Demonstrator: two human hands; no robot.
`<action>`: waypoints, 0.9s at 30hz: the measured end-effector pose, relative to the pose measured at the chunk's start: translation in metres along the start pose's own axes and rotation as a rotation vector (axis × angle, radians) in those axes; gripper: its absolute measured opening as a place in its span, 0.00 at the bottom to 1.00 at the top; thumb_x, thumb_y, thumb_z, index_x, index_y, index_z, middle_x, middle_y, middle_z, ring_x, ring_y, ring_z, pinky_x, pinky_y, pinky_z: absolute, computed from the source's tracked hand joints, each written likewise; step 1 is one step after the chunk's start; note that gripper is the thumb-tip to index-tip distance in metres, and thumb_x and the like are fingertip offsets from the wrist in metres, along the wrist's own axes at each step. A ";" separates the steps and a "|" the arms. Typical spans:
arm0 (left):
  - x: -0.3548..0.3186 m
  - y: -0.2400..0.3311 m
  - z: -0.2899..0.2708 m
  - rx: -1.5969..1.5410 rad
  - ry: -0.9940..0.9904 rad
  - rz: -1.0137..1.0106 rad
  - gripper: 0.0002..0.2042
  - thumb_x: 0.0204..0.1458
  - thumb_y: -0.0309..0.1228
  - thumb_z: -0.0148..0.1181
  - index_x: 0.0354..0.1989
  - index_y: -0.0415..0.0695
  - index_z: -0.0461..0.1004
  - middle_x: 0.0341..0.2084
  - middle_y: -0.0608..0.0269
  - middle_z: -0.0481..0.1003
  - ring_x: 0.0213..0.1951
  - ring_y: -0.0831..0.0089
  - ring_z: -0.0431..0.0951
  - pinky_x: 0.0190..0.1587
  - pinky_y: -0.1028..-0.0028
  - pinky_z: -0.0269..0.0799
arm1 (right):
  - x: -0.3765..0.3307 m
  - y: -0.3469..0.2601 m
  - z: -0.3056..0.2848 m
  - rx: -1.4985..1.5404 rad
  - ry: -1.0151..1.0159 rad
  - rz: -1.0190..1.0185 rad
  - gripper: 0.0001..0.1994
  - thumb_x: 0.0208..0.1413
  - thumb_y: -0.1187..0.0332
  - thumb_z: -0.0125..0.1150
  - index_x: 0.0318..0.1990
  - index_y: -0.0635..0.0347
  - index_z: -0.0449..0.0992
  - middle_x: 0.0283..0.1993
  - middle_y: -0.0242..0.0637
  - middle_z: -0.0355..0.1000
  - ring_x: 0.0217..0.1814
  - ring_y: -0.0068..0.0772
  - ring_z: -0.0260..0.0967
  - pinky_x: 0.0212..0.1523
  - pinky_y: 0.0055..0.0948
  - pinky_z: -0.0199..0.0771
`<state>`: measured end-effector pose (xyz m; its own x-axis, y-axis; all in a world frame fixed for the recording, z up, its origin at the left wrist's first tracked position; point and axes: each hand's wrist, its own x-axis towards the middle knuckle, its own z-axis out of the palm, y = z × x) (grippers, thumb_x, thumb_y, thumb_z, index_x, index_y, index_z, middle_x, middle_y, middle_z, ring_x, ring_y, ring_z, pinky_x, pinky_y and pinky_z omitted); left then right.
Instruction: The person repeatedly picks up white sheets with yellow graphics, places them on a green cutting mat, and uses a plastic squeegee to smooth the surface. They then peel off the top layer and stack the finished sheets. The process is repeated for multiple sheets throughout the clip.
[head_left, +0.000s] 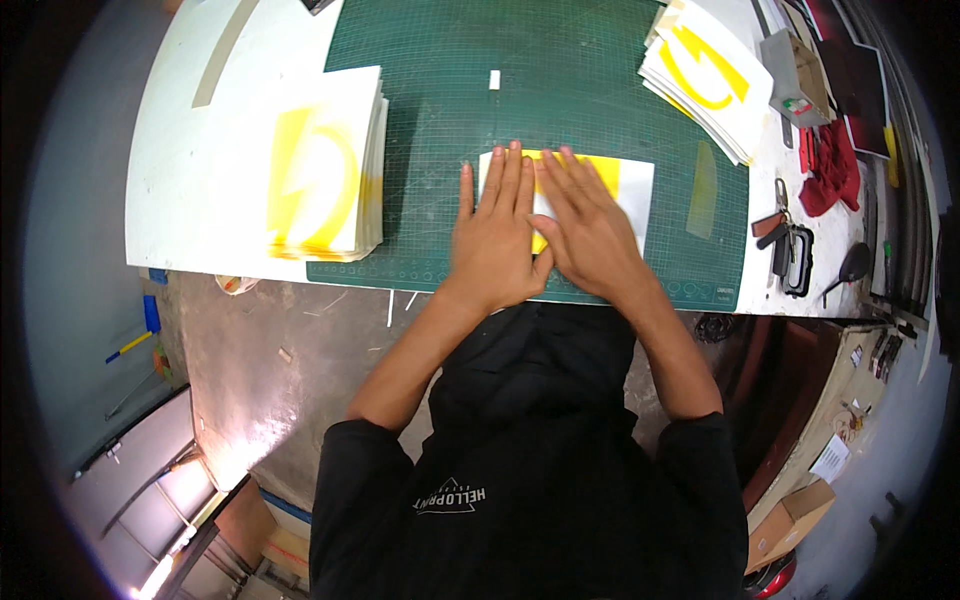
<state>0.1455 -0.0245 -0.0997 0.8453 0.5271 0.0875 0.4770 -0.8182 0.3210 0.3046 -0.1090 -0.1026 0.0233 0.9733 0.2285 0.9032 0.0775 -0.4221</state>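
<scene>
Both my hands lie flat, side by side, on a white and yellow printed sheet point(634, 190) at the front of the green cutting mat point(440, 120). My left hand point(495, 235) covers the sheet's left part, its fingers stretched away from me and the little finger off the sheet's left edge. On the middle of the sheet rests my right hand point(592, 228), fingers extended, its thumb close to the left hand. Much of the print is hidden under them. Left of my hands stands a thick stack of similar yellow-printed sheets point(325, 170).
At the back right lies another fanned pile of yellow-printed sheets point(705, 75). A small white piece point(495, 80) and a strip of translucent tape point(703, 190) are on the mat. Keys point(780, 225), a red cloth point(835, 170) and a grey box point(797, 75) sit along the right edge.
</scene>
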 end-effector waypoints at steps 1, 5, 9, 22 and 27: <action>-0.001 0.000 0.001 -0.018 0.009 -0.008 0.49 0.62 0.59 0.53 0.75 0.23 0.53 0.78 0.32 0.49 0.81 0.41 0.45 0.78 0.37 0.32 | -0.011 0.009 -0.007 -0.019 0.006 0.074 0.29 0.71 0.57 0.57 0.72 0.68 0.67 0.77 0.55 0.62 0.82 0.56 0.55 0.82 0.53 0.49; 0.000 0.001 0.001 0.004 0.004 -0.012 0.48 0.65 0.60 0.50 0.76 0.23 0.52 0.78 0.32 0.49 0.81 0.41 0.45 0.78 0.36 0.32 | -0.048 0.038 -0.039 -0.076 0.170 0.287 0.29 0.68 0.55 0.62 0.67 0.68 0.72 0.73 0.57 0.66 0.78 0.57 0.60 0.79 0.53 0.54; -0.006 0.005 -0.004 0.088 -0.021 -0.041 0.48 0.67 0.61 0.48 0.76 0.23 0.52 0.79 0.32 0.48 0.81 0.41 0.44 0.78 0.35 0.32 | -0.059 0.050 -0.071 -0.497 0.438 0.760 0.22 0.62 0.55 0.71 0.51 0.68 0.79 0.54 0.54 0.75 0.58 0.56 0.72 0.62 0.50 0.68; -0.002 0.011 0.006 0.055 -0.020 0.014 0.48 0.68 0.61 0.44 0.75 0.22 0.51 0.78 0.28 0.46 0.81 0.40 0.42 0.78 0.37 0.33 | -0.064 0.052 -0.049 -0.324 0.417 0.882 0.19 0.58 0.58 0.75 0.47 0.63 0.79 0.49 0.47 0.73 0.56 0.52 0.70 0.57 0.56 0.62; -0.016 0.005 0.000 0.023 -0.015 -0.042 0.48 0.67 0.60 0.46 0.75 0.21 0.51 0.78 0.28 0.46 0.81 0.39 0.42 0.78 0.38 0.32 | -0.078 0.066 -0.054 -0.169 0.336 0.724 0.17 0.57 0.62 0.75 0.47 0.64 0.79 0.47 0.47 0.74 0.53 0.52 0.72 0.55 0.52 0.66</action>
<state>0.1342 -0.0366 -0.0995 0.8280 0.5575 0.0606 0.5170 -0.8007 0.3026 0.3856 -0.1917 -0.1011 0.7291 0.6509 0.2117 0.6668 -0.6057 -0.4342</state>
